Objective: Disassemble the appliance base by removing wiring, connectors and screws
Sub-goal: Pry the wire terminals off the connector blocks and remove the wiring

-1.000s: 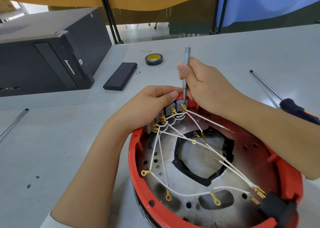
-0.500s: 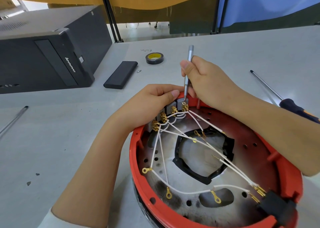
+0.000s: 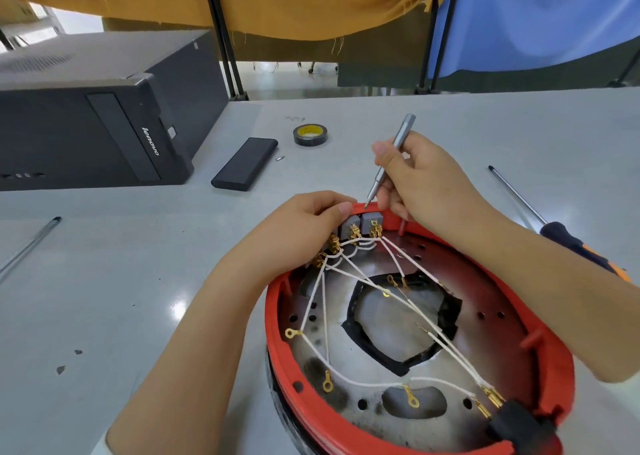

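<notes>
Round red plastic appliance base [image 3: 540, 302] sits at the grey bench's [image 3: 104, 281] near edge. Left hand [image 3: 304, 226] grips its far rim beside grey switch blocks [image 3: 370, 221] carrying white wires [image 3: 363, 274]. Right hand [image 3: 426, 181] pinches slim silver screwdriver [image 3: 391, 158], tip at the rim.
</notes>
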The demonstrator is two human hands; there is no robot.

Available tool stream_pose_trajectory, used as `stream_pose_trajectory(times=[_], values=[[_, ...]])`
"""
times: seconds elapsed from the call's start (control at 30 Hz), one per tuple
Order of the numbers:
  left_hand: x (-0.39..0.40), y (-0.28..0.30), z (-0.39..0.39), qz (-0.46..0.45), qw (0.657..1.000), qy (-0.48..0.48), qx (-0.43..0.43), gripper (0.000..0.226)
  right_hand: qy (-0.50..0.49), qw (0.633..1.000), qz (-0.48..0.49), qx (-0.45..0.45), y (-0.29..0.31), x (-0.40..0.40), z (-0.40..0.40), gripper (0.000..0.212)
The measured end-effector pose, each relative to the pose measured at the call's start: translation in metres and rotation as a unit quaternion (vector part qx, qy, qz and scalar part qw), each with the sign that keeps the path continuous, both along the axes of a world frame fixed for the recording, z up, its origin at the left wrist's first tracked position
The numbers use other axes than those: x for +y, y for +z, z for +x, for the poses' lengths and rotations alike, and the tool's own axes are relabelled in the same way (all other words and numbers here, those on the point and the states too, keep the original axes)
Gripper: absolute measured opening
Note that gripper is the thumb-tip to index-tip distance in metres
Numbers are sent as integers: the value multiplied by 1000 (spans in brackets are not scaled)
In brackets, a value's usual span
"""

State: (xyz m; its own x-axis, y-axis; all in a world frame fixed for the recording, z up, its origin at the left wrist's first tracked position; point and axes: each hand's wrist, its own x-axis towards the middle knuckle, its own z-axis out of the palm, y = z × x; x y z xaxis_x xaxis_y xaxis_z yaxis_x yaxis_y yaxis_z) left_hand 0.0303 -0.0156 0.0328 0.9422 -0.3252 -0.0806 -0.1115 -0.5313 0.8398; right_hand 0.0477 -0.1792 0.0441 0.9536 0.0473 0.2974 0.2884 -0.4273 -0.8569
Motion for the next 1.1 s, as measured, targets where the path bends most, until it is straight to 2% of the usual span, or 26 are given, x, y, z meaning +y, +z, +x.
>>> stream_pose_trajectory(times=[0.2, 0.5, 0.7, 0.93, 1.1], values=[[-1, 0, 0, 6, 999, -48, -17, 27, 110, 993, -50, -15, 10, -6, -10, 17], [-2, -2, 2, 2, 998, -51, -23, 27, 112, 991, -37, -58, -11, -5, -11, 17], [-2, -3, 3, -11, 998, -58, -24, 28, 125, 991, -38, -42, -13, -4, -8, 18], [-1, -6, 6, -24, 998, -61, -18, 27, 75, 992, -97, -13, -10, 4, 6, 26], [-1, -6, 6, -20, 998, -55, -18, 27, 74, 995, -63, -31, -14, 2, 1, 26]])
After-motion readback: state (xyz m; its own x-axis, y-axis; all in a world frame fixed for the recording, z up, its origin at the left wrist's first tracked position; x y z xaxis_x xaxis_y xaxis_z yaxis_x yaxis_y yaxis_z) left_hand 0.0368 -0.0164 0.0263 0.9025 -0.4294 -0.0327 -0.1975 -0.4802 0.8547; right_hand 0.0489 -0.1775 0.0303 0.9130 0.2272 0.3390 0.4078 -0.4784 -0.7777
